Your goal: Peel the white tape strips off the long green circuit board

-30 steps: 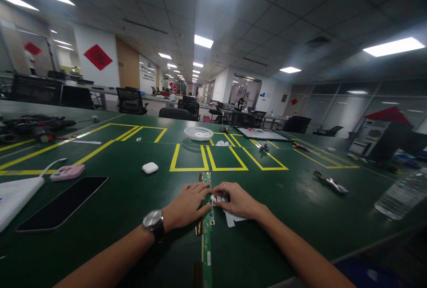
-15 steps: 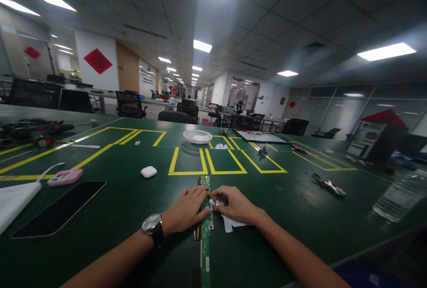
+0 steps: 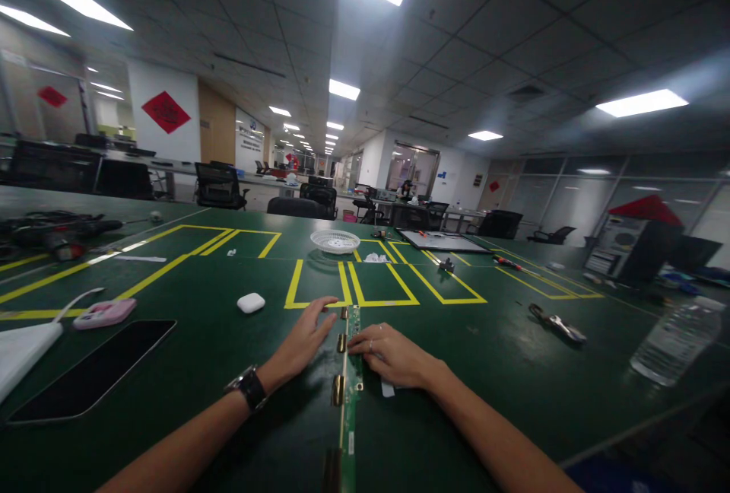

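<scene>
A long, narrow green circuit board [image 3: 352, 402] lies on the green table, pointing away from me. Several brown-gold flex tabs [image 3: 338, 390] stick out along its left edge. My left hand [image 3: 299, 341], with a watch at the wrist, hovers just left of the board's far end, fingers apart and holding nothing. The fingers of my right hand [image 3: 393, 356] are bent together onto the board's upper part, and a ring shows on one of them. Under this hand a piece of white paper [image 3: 388, 388] peeks out, mostly covered.
On the left are a black phone [image 3: 94, 367], a pink case [image 3: 106, 313] and a white earbud case [image 3: 251, 303]. Ahead stands a white basket [image 3: 335, 241] near yellow tape outlines. To the right lie a metal tool [image 3: 557, 323] and a water bottle [image 3: 676, 345].
My left hand has lifted off the board and moved left, its fingers opening. My right hand's fingers have shifted onto the board, and the small white piece they pinched is now out of sight.
</scene>
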Available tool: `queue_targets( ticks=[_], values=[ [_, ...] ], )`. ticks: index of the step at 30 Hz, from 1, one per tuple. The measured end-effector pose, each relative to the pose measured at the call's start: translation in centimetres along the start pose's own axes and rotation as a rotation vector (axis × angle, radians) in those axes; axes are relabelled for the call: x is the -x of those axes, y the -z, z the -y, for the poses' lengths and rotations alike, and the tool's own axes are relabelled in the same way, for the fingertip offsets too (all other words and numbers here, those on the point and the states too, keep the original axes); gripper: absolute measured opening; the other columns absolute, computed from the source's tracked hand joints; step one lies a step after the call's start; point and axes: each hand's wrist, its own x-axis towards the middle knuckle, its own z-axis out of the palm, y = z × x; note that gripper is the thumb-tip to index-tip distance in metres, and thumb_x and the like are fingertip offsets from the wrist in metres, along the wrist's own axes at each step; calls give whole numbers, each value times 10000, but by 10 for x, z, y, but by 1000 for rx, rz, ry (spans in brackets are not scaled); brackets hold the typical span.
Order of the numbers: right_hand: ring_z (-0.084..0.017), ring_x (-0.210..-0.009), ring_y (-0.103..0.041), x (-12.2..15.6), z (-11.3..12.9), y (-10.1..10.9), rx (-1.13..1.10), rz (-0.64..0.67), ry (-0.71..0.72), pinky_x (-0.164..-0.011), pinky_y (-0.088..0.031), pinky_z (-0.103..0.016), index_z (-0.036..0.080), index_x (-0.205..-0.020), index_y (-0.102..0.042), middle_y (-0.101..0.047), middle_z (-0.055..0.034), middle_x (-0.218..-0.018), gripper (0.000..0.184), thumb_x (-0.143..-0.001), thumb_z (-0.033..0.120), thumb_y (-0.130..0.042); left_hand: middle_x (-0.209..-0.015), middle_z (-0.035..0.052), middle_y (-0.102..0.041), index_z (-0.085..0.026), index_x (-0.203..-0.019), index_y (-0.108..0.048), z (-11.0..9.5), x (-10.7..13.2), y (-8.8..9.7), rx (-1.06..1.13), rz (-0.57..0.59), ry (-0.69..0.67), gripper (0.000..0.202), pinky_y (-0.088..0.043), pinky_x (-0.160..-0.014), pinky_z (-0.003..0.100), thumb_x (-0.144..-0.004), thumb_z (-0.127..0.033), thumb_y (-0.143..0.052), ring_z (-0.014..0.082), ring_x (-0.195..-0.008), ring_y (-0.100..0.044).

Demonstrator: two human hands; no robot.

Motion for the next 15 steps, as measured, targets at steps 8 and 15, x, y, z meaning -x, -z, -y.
queue_targets(
  ticks=[8,15],
  values=[
    [-258,-1142,-560,22,-52,15,326,-107,-602,-993,-398,-433,198,-1193,-686,-646,-112,-1227,382,-986,288,-378,-1314,109,-569,-194,-1312,-492,-14,4,2,17,65,33,434,-430,-1033,434,-988,-458,-376,259,-1199,-543],
    [-292,-1157,-520,20,-42,2,398,-171,-770,-963,-376,-484,182,-1154,-679,-620,-150,-1200,456,-1009,412,-314,-1350,104,-552,-210,-1309,-498,-16,11,-5,-78,160,-47,397,-399,-1084,444,-995,-427,-387,263,-1255,-509]
  ],
)
